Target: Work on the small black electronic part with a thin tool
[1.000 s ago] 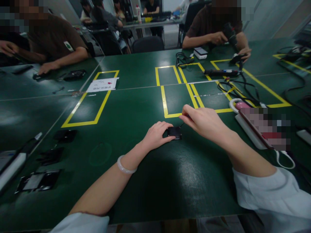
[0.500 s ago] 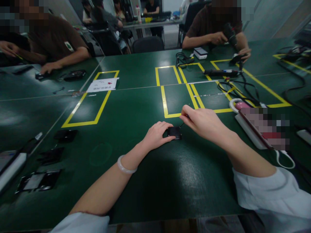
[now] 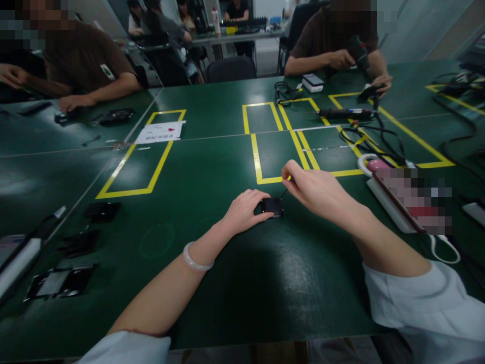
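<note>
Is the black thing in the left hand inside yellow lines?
No, the left hand holds the small black part outside the yellow tape.

Loose pale blue-grey sleeves (image 3: 417, 301) and a bangle (image 3: 194, 264)
The cloth is creased, ending near the elbows; whitish, smooth and rounded, the bangle rings the left forearm (image 3: 162, 298).

Dim, cool, greenish light overall. Brightest patch: pale panel (image 3: 267, 10) at 12 o'clock. Soft glare on your green tabletop (image 3: 297, 273) at 5 o'clock, dark shadow beside it at 6. Your left hand (image 3: 248, 210) and right hand (image 3: 316, 191) read clearly; black piece (image 3: 272, 206) between them loses detail to darkness. Black parts (image 3: 84, 241) at 8 o'clock look soft. Wide-angle stretch toward your view's edges. Coarse pixel blocks at 10, 1 and 3 o'clock.
</note>
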Demonstrator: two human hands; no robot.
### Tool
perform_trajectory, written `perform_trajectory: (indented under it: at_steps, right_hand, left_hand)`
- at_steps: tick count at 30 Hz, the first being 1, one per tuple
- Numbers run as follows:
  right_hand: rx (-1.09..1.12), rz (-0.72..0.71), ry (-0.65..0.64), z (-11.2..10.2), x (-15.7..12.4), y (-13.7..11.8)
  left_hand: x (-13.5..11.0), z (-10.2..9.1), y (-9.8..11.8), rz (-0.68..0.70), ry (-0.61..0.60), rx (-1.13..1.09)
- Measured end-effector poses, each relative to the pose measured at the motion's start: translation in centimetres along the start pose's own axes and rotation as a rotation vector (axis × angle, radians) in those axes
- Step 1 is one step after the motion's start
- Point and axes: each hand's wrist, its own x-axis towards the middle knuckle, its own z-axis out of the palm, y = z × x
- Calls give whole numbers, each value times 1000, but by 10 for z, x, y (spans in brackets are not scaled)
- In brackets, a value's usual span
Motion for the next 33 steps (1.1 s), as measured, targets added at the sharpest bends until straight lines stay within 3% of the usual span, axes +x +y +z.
perform_trajectory:
  at_steps: [11, 18, 26, 33]
  right_hand:
    - [-86, 38, 2, -1, 1, -1]
    - [-20, -5, 38, -1, -1, 0]
    - [-102, 24, -9, -4, 0, -1]
    - [2, -29, 29, 0, -1, 1]
  left_hand:
    - [0, 1, -2, 0, 5, 5]
    - [0, 2, -1, 2, 8, 2]
    - [0, 1, 0, -7, 0, -9]
    - [0, 1, 1, -7, -2, 13]
